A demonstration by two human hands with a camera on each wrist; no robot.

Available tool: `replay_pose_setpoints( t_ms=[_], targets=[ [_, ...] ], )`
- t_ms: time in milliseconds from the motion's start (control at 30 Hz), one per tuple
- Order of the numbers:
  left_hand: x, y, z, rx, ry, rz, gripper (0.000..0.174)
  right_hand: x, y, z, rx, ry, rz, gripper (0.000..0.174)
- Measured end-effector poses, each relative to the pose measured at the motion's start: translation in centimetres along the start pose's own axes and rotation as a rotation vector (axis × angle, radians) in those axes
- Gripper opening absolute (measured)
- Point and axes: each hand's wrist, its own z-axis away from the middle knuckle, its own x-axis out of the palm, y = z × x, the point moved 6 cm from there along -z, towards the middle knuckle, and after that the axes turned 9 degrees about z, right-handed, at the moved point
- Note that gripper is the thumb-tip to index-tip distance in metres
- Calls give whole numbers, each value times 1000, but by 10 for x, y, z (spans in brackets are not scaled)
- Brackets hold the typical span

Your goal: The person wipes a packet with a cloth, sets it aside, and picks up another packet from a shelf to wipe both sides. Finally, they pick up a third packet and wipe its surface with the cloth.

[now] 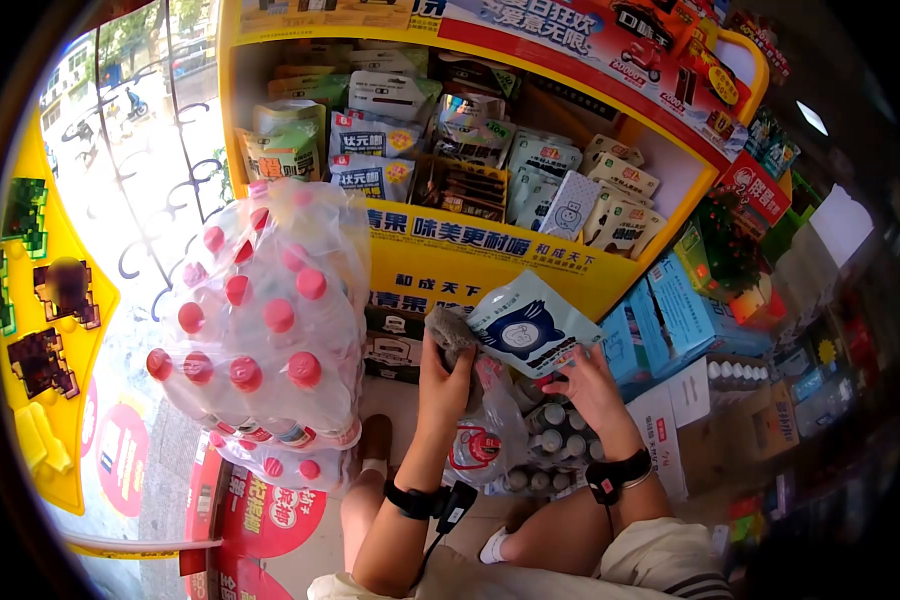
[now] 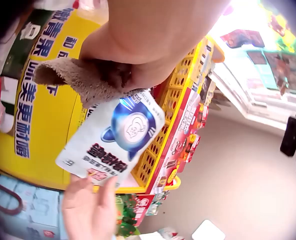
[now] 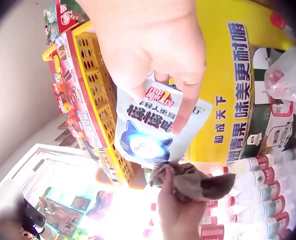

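Observation:
In the head view my left hand (image 1: 442,385) grips a grey-brown cloth (image 1: 453,330), bunched up. The cloth (image 3: 193,184) lies against one end of a pale snack pouch (image 1: 535,325) with a dark blue cat-head print. My right hand (image 1: 592,388) pinches the opposite end of that pouch between thumb and fingers. Seen from the right wrist, the pouch (image 3: 143,125) is held in front of the yellow display stand, its printed face toward the camera. The left wrist view shows the cloth (image 2: 80,77) hanging over the pouch's edge from the left hand.
A yellow display stand (image 1: 470,240) holds rows of snack pouches (image 1: 370,135) straight ahead. Plastic-wrapped bottles with red caps (image 1: 280,315) are stacked at left. Blue cartons (image 1: 690,310) stand at right. Below the hands are a clear bag (image 1: 490,435) and several cans (image 1: 555,440).

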Motion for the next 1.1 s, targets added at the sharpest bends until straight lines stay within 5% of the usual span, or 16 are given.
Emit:
replay_pose_setpoints(
  t_ms=[233,433,733,1100],
  targets=[
    [0,18,2,127,2,-120,40,15,-123,-64,-526,274,279,26],
    [3,7,2,49,-90,-74,34,13,-209,-147,-811,445,904,36],
    [4,0,11,75,-111,-223,33,-20,-226,-204,-809,685,948,49],
    [19,-3,15,37,-138,-189,37,-38,-242,-221,-766,644,861,51]
  ],
)
